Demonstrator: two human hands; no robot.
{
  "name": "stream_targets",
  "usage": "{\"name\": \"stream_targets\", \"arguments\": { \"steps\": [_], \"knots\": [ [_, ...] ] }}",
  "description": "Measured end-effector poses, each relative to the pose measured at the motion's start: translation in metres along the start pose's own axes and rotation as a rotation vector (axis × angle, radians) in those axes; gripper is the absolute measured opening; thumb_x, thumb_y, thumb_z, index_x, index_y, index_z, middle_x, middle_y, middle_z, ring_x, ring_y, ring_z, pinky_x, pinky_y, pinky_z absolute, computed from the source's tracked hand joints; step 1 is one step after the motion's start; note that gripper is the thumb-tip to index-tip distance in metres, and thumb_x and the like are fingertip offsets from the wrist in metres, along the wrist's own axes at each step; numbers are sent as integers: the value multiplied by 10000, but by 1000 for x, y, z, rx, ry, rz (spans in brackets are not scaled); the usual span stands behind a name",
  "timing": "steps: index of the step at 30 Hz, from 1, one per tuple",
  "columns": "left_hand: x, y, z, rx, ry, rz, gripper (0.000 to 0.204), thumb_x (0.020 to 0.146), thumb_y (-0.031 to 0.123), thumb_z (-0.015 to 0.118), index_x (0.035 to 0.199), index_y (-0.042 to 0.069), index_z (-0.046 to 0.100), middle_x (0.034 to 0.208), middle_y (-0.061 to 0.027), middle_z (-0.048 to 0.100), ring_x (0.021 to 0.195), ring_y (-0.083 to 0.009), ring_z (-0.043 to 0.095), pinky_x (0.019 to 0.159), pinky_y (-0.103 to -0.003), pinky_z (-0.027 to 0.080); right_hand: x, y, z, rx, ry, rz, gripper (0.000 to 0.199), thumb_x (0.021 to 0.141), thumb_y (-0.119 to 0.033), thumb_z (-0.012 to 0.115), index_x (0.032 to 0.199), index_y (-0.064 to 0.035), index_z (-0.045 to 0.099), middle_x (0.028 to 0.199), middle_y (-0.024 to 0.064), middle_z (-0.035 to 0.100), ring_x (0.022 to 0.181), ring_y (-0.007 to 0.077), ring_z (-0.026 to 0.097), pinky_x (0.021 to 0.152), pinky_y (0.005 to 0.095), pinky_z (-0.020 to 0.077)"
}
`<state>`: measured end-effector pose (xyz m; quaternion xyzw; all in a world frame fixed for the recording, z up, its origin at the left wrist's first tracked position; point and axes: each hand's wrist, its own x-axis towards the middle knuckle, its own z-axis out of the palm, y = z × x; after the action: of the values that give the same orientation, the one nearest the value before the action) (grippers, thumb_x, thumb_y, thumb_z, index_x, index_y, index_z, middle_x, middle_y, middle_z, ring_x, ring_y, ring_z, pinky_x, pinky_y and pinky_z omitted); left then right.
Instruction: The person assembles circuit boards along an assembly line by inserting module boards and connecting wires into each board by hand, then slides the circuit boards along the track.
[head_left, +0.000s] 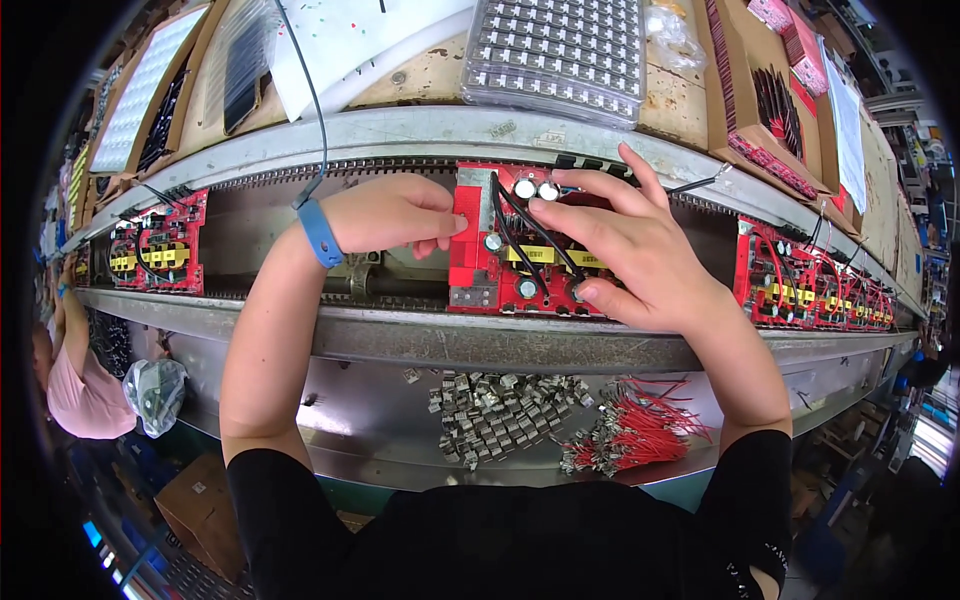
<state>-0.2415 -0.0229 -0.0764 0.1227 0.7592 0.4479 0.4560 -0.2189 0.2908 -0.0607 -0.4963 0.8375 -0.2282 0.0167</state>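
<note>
A red circuit board [470,265] with yellow parts, black wires and round capacitors sits on the conveyor rails in front of me. My left hand [390,212], with a blue strap on its wrist, rests against the board's left edge, fingers curled onto it. My right hand [625,245] lies over the right part of the board, fingers spread; its fingertips press on components near the two silver capacitor tops [536,188]. Neither hand holds anything loose.
More red boards ride the conveyor at the left [160,250] and right [810,285]. A pile of small grey metal parts [500,410] and a bundle of red wires [640,430] lie on the metal shelf below. A clear tray of parts [555,50] and cardboard boxes stand behind. Another person [80,380] works at left.
</note>
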Motion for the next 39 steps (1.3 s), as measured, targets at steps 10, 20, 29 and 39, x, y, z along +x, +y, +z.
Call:
{"name": "stream_targets", "arguments": {
  "steps": [10,20,29,39],
  "knots": [
    [5,-3,-1,23,-3,-19,394,1014,372,619,887,9,706,756,-32,670,726,-121,624,696,-294,503,1,-5,-2,-19,-7,26,676,1043,-586,385,1507,-109,500,1215,96,732,1411,306,494,1240,632,72],
    [7,-8,-3,77,7,-34,435,997,438,625,861,29,690,753,-24,665,749,-132,631,720,-306,505,-4,5,-7,-33,161,36,575,1057,-491,394,1412,-75,572,1220,30,751,1376,321,527,1248,599,115],
    [7,-9,-4,97,1,-47,457,1001,455,618,858,27,687,760,-25,667,748,-126,608,729,-300,484,-9,11,-18,-110,399,215,428,1054,-316,441,1359,-46,571,1156,92,757,1269,326,584,1215,580,203],
    [9,-14,4,-35,-8,-66,413,1023,415,620,973,15,709,826,-9,658,787,-105,588,746,-285,470,-14,14,-20,-82,435,198,372,1000,-189,544,1348,-60,579,1156,72,748,1244,302,599,1197,561,239]
  ]
}}
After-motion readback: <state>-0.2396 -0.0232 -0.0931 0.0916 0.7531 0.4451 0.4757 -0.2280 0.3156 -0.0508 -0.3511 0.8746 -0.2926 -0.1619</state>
